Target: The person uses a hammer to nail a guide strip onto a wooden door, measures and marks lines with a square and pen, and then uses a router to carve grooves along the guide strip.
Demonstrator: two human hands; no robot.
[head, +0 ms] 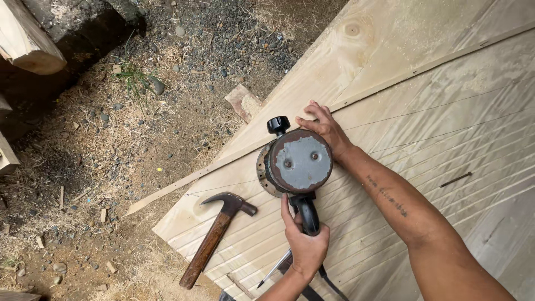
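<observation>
**Two hands on a power tool over grooved board**

Two bare hands work a round power tool on a wide wooden panel that lies on the ground. At far left, pale logs (25,42) and a dark timber edge the frame above dirt (83,184) strewn with gravel, sawdust and wood chips. A small offcut of wood (243,102) lies near the panel's upper edge. Next comes a claw hammer (216,234) with a brown wooden handle, resting on the corner of the wooden panel (446,111), its head pointing toward the tool. A thin wooden strip (184,181) is laid along the panel, running from its lower-left end up to the right.

Just right of the hammer, the left hand (305,245) has its fingers wrapped tight around the tool's black rear handle. The power tool (295,163), a round machine with a rusty grey cap and a black knob, sits on the panel against the strip. A black cord trails from it below the left wrist, beside a thin metal rod (273,270). The right hand (325,128) lies behind the tool, fingers together and pressed flat on the wood at the strip. Further right, parallel grooves cross the panel, and a dark nail (455,179) lies on them.
</observation>
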